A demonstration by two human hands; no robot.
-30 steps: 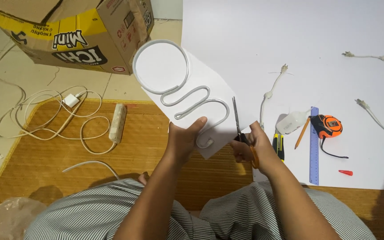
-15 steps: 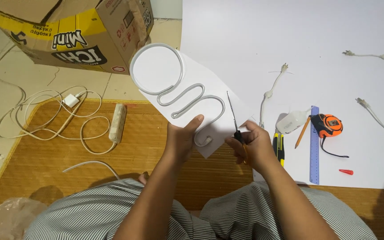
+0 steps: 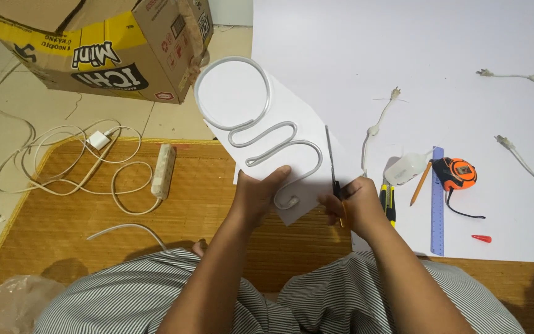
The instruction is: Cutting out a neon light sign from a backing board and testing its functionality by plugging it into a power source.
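Left hand (image 3: 259, 196) grip closed on lower edge of white paper piece (image 3: 261, 117), grey tube (image 3: 261, 139) curling over it, above woven mat (image 3: 94, 247). Right hand (image 3: 355, 207) grip closed on scissors (image 3: 332, 167), handles hidden in palm. Versus earlier: blade shifted slightly toward paper edge.

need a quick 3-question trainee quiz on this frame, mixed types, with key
1. True or false: the left hand holds the white paper piece that carries the bent grey tube.
2. What does the right hand hold? A) the blue ruler B) scissors C) the orange tape measure
3. Fill in: the white power strip lies on the woven ____.

Key: 1 true. 2 B: scissors, blades at the paper's right edge; ruler and tape measure lie untouched on the big white sheet. 3 mat.
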